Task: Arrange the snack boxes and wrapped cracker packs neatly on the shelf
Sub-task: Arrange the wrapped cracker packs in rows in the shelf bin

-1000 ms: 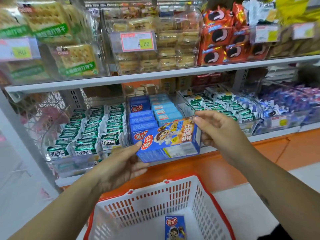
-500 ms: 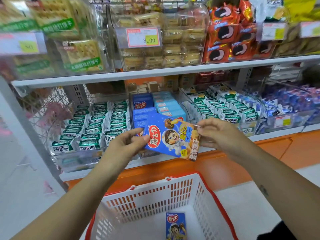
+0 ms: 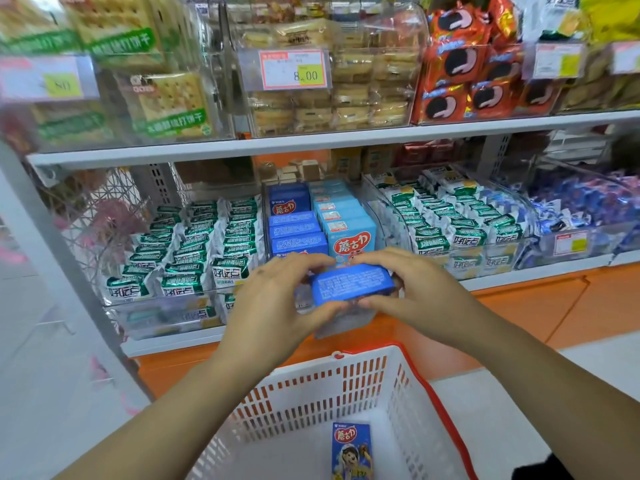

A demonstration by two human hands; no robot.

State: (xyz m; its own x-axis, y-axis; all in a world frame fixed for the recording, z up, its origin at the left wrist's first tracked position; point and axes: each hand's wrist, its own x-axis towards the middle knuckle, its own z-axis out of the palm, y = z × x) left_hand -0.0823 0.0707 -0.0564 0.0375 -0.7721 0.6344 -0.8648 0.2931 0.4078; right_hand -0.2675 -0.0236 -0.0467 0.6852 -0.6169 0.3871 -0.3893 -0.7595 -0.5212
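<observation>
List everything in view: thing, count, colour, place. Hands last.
Held cardboard snack box: one, dark blue, between both hands before the lower shelf.
Shelved dark blue boxes: several, lower shelf centre, left row.
Light blue boxes: several, right row beside them.
Wrapped cracker packs: many, green-and-white, either side of the boxes.
Blue-and-white wrapped packs: many, lower shelf far right.
Orange-red cookie packs: several, upper shelf, right.
Plastic basket: one, white with red rim, below the hands.
Snack box in basket: one, dark blue, on its floor.
Left hand: grips the held box's left end.
Right hand: grips its right end.
</observation>
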